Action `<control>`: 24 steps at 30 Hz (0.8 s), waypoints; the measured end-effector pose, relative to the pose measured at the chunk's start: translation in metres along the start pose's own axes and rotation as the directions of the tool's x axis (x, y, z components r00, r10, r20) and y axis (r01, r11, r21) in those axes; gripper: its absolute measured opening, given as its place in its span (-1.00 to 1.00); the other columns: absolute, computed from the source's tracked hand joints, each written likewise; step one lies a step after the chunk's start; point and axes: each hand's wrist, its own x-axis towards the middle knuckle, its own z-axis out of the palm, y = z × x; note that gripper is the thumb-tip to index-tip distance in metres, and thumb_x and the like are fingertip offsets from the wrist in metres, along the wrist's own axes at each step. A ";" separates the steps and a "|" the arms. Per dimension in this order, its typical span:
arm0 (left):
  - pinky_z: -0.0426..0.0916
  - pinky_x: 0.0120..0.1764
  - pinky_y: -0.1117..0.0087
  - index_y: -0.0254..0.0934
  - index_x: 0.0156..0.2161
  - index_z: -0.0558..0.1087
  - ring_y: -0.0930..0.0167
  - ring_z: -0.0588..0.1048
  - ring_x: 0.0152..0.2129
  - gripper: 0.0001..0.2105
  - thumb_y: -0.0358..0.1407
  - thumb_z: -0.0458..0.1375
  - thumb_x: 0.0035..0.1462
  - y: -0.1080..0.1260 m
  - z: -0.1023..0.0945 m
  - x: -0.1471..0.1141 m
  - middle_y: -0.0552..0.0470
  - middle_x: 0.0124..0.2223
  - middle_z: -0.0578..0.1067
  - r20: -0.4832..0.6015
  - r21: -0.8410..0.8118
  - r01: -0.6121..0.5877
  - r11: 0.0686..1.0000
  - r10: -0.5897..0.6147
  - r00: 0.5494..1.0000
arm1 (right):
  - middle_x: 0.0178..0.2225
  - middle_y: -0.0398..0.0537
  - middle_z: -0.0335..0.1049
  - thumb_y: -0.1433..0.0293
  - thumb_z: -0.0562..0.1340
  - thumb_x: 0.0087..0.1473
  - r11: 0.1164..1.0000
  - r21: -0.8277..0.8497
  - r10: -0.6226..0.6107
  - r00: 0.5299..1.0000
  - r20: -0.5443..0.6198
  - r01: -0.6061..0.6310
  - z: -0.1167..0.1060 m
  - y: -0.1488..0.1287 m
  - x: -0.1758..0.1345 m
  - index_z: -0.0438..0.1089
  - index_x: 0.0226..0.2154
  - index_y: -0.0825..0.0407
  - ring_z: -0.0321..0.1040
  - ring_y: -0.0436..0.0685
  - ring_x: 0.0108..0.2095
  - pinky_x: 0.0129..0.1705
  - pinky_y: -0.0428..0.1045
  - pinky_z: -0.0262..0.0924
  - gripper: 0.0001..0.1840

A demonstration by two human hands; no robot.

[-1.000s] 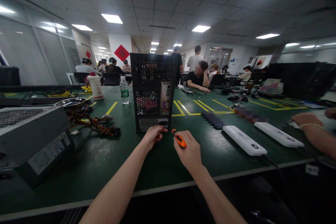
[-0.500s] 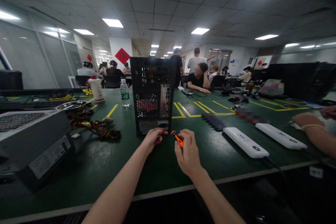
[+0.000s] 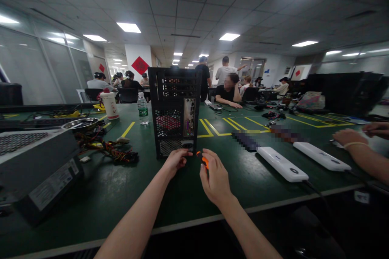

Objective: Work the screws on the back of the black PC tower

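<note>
A black computer case (image 3: pixel 174 109) stands upright on the green table (image 3: pixel 121 186), its perforated rear panel facing me. My left hand (image 3: pixel 176 160) rests with curled fingers against the bottom edge of that panel; whether it grips anything is hidden. My right hand (image 3: pixel 214 178) is closed around an orange-handled screwdriver (image 3: pixel 203 159), whose tip points toward the lower right corner of the case.
A grey power supply unit (image 3: pixel 36 170) and a tangle of cables (image 3: pixel 112 149) lie at the left. A water bottle (image 3: pixel 142 108) and a metal bowl (image 3: pixel 80 123) stand behind. Two white power strips (image 3: pixel 282 164) lie at the right, near another person's hands (image 3: pixel 352 137). Several people sit farther back.
My right hand has turned so its back faces me, hiding most of the screwdriver handle, and has shifted slightly toward the case. The left hand stays at the case's base.
</note>
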 end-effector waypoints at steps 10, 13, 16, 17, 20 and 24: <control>-0.03 -0.71 0.59 -0.38 -0.20 0.34 0.66 0.20 -0.75 -0.69 -0.30 0.08 -0.13 0.001 0.001 -0.001 -0.11 -0.29 0.44 -0.001 0.016 0.015 1.000 -0.015 1.000 | -0.26 -0.02 0.28 0.41 -0.02 0.06 0.992 -0.064 0.102 0.994 -0.036 -0.104 0.004 0.005 -0.003 0.23 -0.23 0.05 0.26 0.03 -0.27 -0.24 -0.05 0.17 -0.78; -0.02 -0.70 0.59 -0.38 -0.19 0.34 0.66 0.21 -0.73 -0.68 -0.31 0.08 -0.13 0.001 0.001 -0.002 -0.12 -0.29 0.44 0.003 0.011 0.011 1.000 -0.011 1.000 | -0.19 0.05 0.24 0.42 -0.02 0.04 0.997 -0.036 0.071 0.997 -0.044 -0.072 0.001 0.001 -0.001 0.19 -0.20 0.08 0.20 0.09 -0.16 -0.16 0.02 0.15 -0.76; -0.03 -0.70 0.59 -0.38 -0.18 0.33 0.66 0.21 -0.73 -0.67 -0.32 0.08 -0.13 0.002 0.001 -0.004 -0.12 -0.29 0.44 0.003 0.014 0.010 1.000 -0.010 1.000 | -0.04 0.10 0.11 0.46 -0.05 0.03 1.000 -0.018 -0.018 0.999 -0.040 0.017 0.001 -0.002 0.000 0.10 -0.08 0.10 0.08 0.12 -0.02 -0.08 0.05 0.10 -0.66; -0.02 -0.70 0.59 -0.37 -0.18 0.33 0.65 0.21 -0.73 -0.67 -0.32 0.08 -0.12 0.002 0.001 -0.004 -0.11 -0.29 0.44 0.009 0.018 0.012 1.000 -0.012 1.000 | -0.01 0.11 0.08 0.47 -0.06 0.04 0.999 -0.023 -0.028 0.999 -0.038 0.027 0.002 -0.002 0.000 0.08 -0.06 0.10 0.07 0.11 -0.02 -0.09 0.04 0.12 -0.64; -0.01 -0.69 0.59 -0.37 -0.17 0.31 0.65 0.22 -0.73 -0.68 -0.33 0.07 -0.12 0.002 0.001 -0.005 -0.10 -0.30 0.44 0.064 0.053 0.027 0.998 -0.030 0.998 | -0.01 0.08 0.10 0.45 -0.05 0.06 0.997 -0.064 0.026 0.998 -0.055 -0.029 0.003 0.002 -0.002 0.11 -0.07 0.07 0.18 0.07 -0.10 -0.20 -0.05 0.19 -0.67; -0.04 -0.71 0.57 -0.37 -0.21 0.32 0.64 0.23 -0.74 -0.71 -0.29 0.05 -0.09 0.001 0.006 -0.008 -0.08 -0.33 0.43 0.227 0.102 0.010 0.995 -0.033 0.973 | -0.20 -0.01 0.29 0.42 -0.01 0.06 0.993 -0.093 0.073 0.996 -0.052 -0.078 0.005 0.006 -0.004 0.26 -0.27 0.04 0.27 0.02 -0.25 -0.26 -0.09 0.18 -0.79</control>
